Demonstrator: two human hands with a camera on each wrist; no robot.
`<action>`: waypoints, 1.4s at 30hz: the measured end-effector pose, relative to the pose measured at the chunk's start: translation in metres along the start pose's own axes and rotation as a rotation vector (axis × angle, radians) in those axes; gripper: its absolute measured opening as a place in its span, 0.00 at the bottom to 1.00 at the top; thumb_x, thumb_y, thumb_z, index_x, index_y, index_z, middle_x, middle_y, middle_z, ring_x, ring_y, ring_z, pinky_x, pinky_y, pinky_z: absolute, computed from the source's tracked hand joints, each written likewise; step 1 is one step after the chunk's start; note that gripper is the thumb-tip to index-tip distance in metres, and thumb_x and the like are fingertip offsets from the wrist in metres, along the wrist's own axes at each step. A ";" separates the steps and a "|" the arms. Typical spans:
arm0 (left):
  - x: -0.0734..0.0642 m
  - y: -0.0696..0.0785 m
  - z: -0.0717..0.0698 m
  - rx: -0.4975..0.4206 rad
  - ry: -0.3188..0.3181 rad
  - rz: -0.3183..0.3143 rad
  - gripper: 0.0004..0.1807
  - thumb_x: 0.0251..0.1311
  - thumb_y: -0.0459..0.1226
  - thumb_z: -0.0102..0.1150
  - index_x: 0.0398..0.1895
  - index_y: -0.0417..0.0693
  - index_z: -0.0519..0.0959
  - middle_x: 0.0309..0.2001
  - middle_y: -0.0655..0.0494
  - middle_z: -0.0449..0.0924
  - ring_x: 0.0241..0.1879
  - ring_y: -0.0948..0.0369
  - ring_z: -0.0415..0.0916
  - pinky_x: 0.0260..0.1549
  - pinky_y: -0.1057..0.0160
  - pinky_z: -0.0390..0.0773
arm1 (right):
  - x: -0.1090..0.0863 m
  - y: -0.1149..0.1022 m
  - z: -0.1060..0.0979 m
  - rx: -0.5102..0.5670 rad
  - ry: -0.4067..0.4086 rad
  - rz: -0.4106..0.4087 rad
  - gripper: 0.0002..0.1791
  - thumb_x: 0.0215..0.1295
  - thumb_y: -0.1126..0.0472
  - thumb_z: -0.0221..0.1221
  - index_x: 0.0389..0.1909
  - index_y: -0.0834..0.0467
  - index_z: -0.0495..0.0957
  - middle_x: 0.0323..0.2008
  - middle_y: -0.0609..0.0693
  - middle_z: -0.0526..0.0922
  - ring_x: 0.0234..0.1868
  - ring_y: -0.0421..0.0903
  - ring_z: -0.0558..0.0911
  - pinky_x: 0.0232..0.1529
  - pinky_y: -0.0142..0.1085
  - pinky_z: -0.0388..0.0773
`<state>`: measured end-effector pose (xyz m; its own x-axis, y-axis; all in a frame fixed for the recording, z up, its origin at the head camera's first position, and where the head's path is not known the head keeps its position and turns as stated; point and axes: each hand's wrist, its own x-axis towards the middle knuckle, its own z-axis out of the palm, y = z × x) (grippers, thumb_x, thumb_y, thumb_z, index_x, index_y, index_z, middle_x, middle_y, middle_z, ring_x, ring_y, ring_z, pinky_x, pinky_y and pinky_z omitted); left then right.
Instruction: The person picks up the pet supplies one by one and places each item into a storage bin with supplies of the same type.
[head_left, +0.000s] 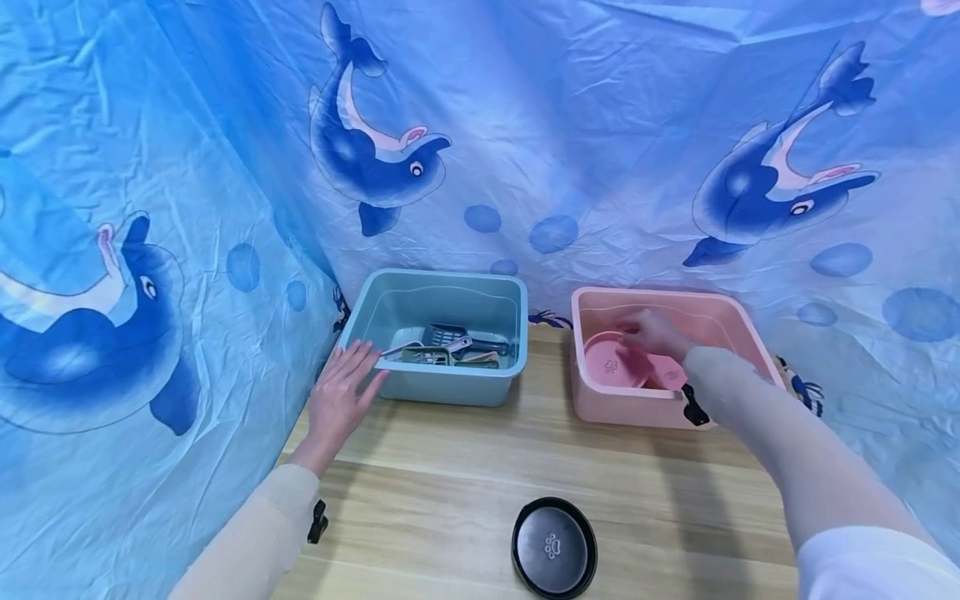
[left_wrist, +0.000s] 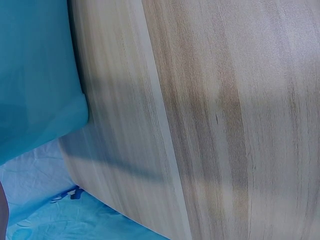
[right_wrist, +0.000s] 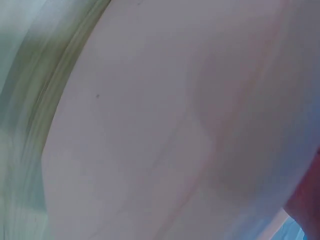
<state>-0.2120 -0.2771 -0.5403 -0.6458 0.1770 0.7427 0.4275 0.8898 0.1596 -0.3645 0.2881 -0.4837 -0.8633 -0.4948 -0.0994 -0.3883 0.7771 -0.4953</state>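
My left hand (head_left: pixel 341 396) rests with spread fingers on the front left corner of a blue-green plastic bin (head_left: pixel 442 386). In that bin lie several slotted litter scoops (head_left: pixel 446 335), dark, green and whitish. Over on the right, my right hand (head_left: pixel 656 335) reaches into a pink bin (head_left: pixel 637 407) and pinches the upper rim of a round pink bowl (head_left: pixel 609 365) with a paw print. Its fingertips are partly hidden. Beside that bowl sits another pink piece with a paw print (head_left: pixel 670 372). The right wrist view shows mostly the pink bin's wall (right_wrist: pixel 125 125), blurred.
A round black bowl (head_left: pixel 553 548) with a paw print sits on the wood-grain table (head_left: pixel 435 483) near the front. Blue dolphin-printed sheeting (head_left: pixel 525 125) hangs behind and to the left, close to both bins. The left wrist view shows the blue-green bin's side (left_wrist: pixel 35 75) and the table.
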 end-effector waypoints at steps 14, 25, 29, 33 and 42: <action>-0.002 -0.001 -0.002 -0.025 -0.002 0.012 0.24 0.61 0.43 0.74 0.59 0.41 0.87 0.61 0.41 0.85 0.63 0.40 0.82 0.71 0.37 0.73 | -0.046 -0.033 -0.027 0.258 0.026 0.144 0.35 0.81 0.55 0.60 0.81 0.63 0.63 0.77 0.68 0.69 0.72 0.68 0.75 0.66 0.59 0.79; 0.004 0.002 -0.002 -0.004 -0.015 0.002 0.35 0.80 0.62 0.48 0.59 0.42 0.87 0.61 0.42 0.86 0.63 0.41 0.82 0.71 0.38 0.74 | -0.096 -0.087 -0.035 0.107 0.187 -0.024 0.34 0.72 0.49 0.70 0.74 0.57 0.76 0.68 0.59 0.81 0.53 0.55 0.88 0.44 0.36 0.86; 0.003 0.002 -0.003 0.008 -0.037 -0.001 0.27 0.75 0.55 0.62 0.61 0.43 0.86 0.62 0.42 0.85 0.64 0.41 0.81 0.72 0.38 0.73 | -0.114 -0.104 -0.022 0.133 0.214 -0.080 0.31 0.70 0.54 0.72 0.72 0.56 0.78 0.61 0.60 0.87 0.39 0.46 0.87 0.34 0.32 0.81; 0.002 0.001 -0.002 0.014 -0.043 -0.006 0.27 0.59 0.41 0.78 0.61 0.43 0.86 0.62 0.42 0.85 0.64 0.41 0.81 0.72 0.38 0.72 | -0.127 -0.117 -0.005 0.140 0.225 -0.142 0.30 0.68 0.58 0.74 0.70 0.58 0.81 0.59 0.57 0.88 0.38 0.42 0.88 0.37 0.31 0.85; 0.002 0.002 -0.005 0.017 -0.070 -0.020 0.25 0.72 0.51 0.67 0.62 0.44 0.86 0.63 0.42 0.84 0.66 0.42 0.80 0.74 0.40 0.71 | -0.149 -0.140 0.038 0.227 0.136 -0.190 0.33 0.66 0.53 0.75 0.70 0.56 0.80 0.63 0.52 0.86 0.67 0.54 0.83 0.63 0.52 0.83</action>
<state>-0.2092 -0.2768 -0.5349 -0.6969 0.1872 0.6923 0.4034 0.9004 0.1626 -0.1689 0.2382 -0.4323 -0.8232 -0.5545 0.1219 -0.4783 0.5618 -0.6750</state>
